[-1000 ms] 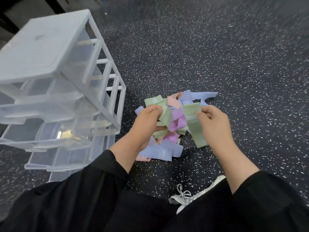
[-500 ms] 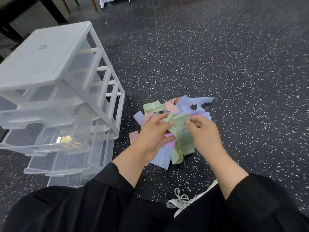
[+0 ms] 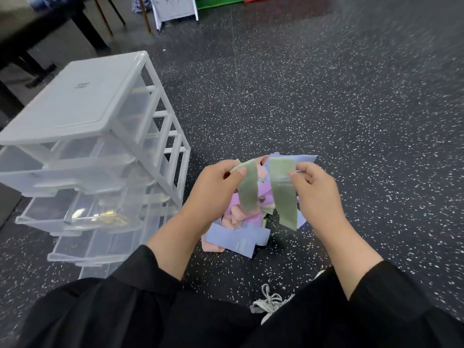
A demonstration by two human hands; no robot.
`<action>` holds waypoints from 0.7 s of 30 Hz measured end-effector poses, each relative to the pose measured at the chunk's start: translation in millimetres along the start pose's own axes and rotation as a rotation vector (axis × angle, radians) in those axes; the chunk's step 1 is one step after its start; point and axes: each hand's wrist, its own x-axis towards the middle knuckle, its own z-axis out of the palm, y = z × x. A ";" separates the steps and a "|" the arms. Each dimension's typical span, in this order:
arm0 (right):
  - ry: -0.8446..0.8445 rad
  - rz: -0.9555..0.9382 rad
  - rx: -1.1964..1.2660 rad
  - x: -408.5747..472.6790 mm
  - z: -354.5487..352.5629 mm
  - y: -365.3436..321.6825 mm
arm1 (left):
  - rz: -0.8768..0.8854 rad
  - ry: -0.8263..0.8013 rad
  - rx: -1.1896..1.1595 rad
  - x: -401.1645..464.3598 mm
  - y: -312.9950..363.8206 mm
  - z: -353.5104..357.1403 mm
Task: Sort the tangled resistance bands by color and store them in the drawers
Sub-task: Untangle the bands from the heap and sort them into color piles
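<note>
The left hand (image 3: 213, 189) pinches the top of one green band (image 3: 247, 188) between thumb and curled fingers; the right hand (image 3: 316, 194) pinches a second green band (image 3: 283, 194) the same way, at a pale label whose print is too blurred to read. Both strips hang down from the fingers, side by side and just apart, above the pile of bands (image 3: 238, 232), a tangle of purple, pink, blue and green on the floor (image 3: 326, 96). The floor is dark rubber flecked with white. Left of the pile stands a white drawer unit (image 3: 82, 116) with clear drawers (image 3: 80, 214), several pulled partway out; small writing on its top cannot be read. A grey laced shoe (image 3: 270, 303) shows at the near edge between black sleeves (image 3: 140, 285). Dark table legs (image 3: 88, 28) and a white sign frame (image 3: 175, 8) stand at the far edge.
</note>
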 end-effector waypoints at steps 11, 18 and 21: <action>-0.105 -0.070 0.102 -41.1 -17.2 -95.0 | 0.217 0.040 0.033 -35.9 79.1 -41.1; -0.188 -0.073 0.192 -72.6 -21.8 -122.9 | 0.267 0.061 -0.088 -69.4 99.9 -44.4; -0.212 -0.089 0.210 -83.7 -23.7 -129.0 | 0.288 0.041 -0.099 -80.0 102.8 -43.0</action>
